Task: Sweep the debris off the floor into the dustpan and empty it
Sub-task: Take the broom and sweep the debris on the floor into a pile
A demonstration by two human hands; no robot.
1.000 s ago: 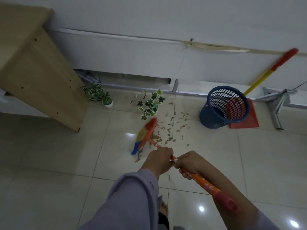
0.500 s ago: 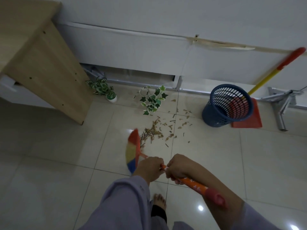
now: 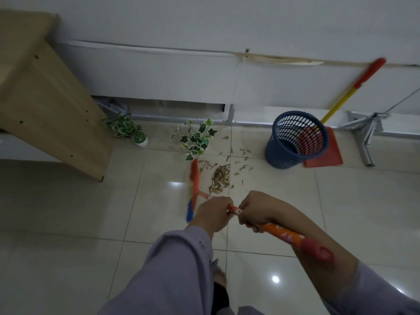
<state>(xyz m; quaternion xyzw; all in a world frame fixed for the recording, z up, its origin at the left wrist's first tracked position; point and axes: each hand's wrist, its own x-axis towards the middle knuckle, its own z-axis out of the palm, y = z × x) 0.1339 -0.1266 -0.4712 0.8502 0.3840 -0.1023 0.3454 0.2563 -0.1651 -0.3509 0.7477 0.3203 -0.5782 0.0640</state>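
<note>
Orange-handled broom [image 3: 279,234], multicolour bristle head [image 3: 193,189] on the tile floor just left of a brown debris pile [image 3: 219,178], more bits scattered beyond. Red dustpan [image 3: 327,151] with yellow-red handle leans at the wall behind the blue basket.

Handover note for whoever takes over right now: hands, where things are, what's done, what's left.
Left hand and right hand both grip the orange broom handle; broom head is on the floor, left of the debris.
Debris pile gathered on the tile, some bits scattered toward the blue basket.
Red dustpan leans unused behind the basket.
Left: finish gathering, sweep into the dustpan, empty it.
</note>
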